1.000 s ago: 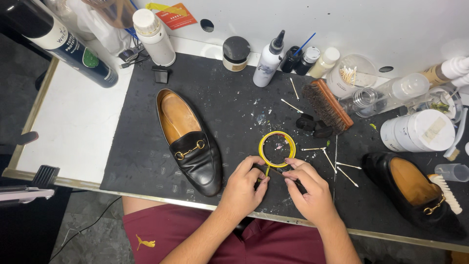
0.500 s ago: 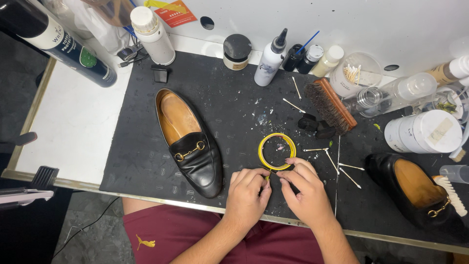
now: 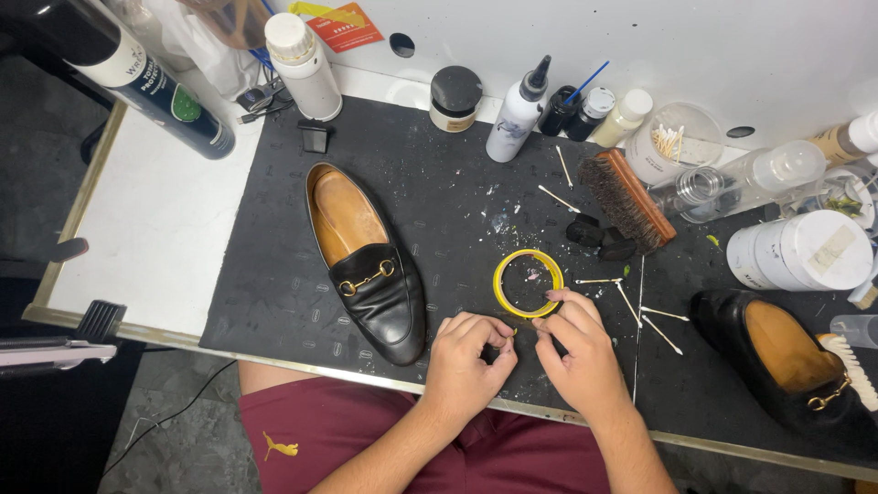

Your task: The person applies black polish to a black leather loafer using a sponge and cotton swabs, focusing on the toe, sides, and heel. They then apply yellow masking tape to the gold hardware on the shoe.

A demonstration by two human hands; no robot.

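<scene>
Our left hand (image 3: 468,352) and right hand (image 3: 574,343) meet at the near edge of the thin yellow roll of tape (image 3: 529,283), which lies flat on the black rubbery mat (image 3: 274,274). The fingertips pinch together at something small by the roll; we cannot tell whether a tape end is caught between them. No tape shows yet on the glossy black leather loafer with a gold bar (image 3: 366,265) just left of our hands, so taping seems barely begun. The second black loafer (image 3: 786,366) waits at the right, near scattered cotton swabs (image 3: 631,302) and a bristly wooden brush (image 3: 626,197).
</scene>
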